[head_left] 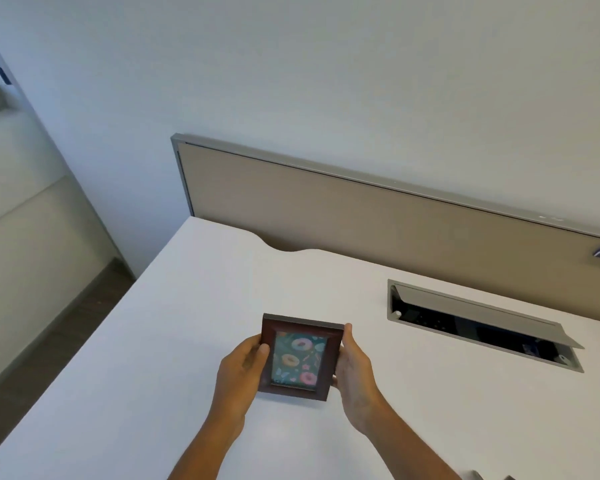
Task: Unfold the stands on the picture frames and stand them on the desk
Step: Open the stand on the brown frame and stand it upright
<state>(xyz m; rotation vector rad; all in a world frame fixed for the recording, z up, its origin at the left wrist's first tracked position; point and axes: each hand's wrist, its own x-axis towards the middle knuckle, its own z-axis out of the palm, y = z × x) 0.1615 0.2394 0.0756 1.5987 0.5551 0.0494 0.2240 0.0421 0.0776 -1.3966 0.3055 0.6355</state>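
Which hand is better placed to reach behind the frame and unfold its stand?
Likely the right hand: it rests lightly along the picture frame edge, while the left hand grips it, thumb in front.

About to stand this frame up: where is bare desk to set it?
Bare white desk lies left of the dark wooden picture frame and behind it, toward the beige divider panel. The right is tighter: the open grey cable hatch.

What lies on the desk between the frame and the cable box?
Nothing: in the head view the white desk is bare between the frame and the open cable box, apart from the right hand gripping the frame's edge.
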